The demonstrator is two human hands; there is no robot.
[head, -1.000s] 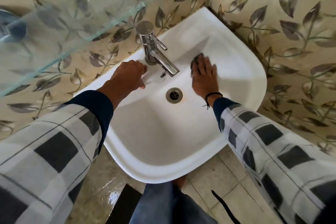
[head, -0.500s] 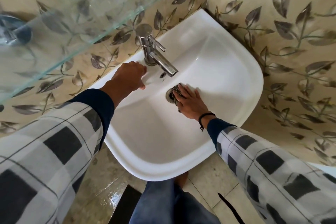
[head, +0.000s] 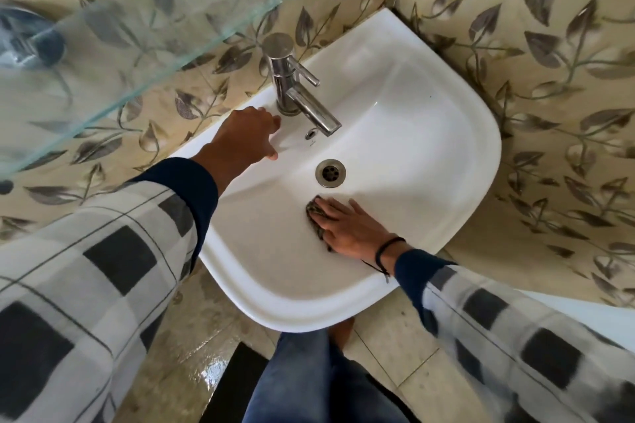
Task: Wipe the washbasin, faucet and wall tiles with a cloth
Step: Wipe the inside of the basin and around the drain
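Cloth (head: 318, 220) was in the basin (head: 292, 316), on the bowl's front-right slope, just in front of the drain (head: 330, 173). Right hand (head: 350, 230) lay flat on it with fingers straight, pressing rather than gripping, and most of the cloth was hidden under the palm. Left hand (head: 245, 137) rested on the back ledge just beside the faucet (head: 295, 86) base, fingers loosely bent, holding nothing, probably as a brace.

Progress, my read: mid-bowl. No telling which parts of the bowl were already wiped, as the white surface looked the same all over. Faucet and wall tiles (head: 549, 79) likely left to do.

Room:
- Bowl open to the left and front of the cloth.
- Spout overhung the bowl behind the drain, so that spot was tight.
- Left forearm crossed the back-left rim.
- Right rim sat tight against the tiled corner, so little elbow room there.
- Glass shelf (head: 137, 27) jutted out above the faucet side, a head and hand hazard when reaching for the tiles.
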